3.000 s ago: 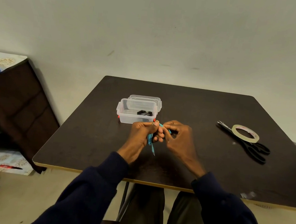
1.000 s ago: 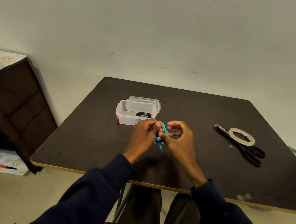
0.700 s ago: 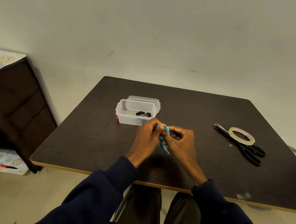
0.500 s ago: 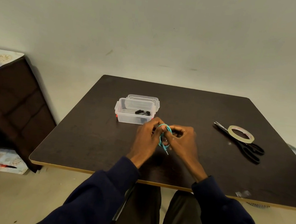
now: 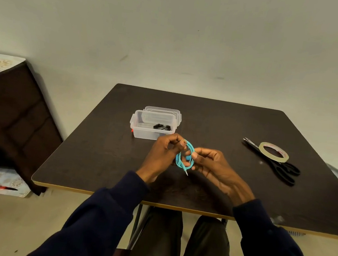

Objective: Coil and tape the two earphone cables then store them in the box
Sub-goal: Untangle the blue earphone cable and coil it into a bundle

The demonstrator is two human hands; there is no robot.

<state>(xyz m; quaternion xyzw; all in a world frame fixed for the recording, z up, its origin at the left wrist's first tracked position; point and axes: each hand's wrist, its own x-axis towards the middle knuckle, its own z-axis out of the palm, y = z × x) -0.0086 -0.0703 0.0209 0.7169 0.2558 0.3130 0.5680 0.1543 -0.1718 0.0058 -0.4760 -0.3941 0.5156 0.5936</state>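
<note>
I can't tell what the small black thing (image 5: 162,127) in the box (image 5: 140,132) is, and the fingers (image 5: 197,154) cover parts of the cable coil (image 5: 191,150).

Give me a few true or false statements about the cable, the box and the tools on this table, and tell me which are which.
1. The left hand and the right hand both hold the teal cable, which is wound into a loop. True.
2. The tape roll is inside the box. False: it lies on the scissors, on the table to the person's right.
3. The box is open, with something black inside. True.
4. The cable's plug is tucked out of sight in a fist. False: it sticks out below the loop.
</note>
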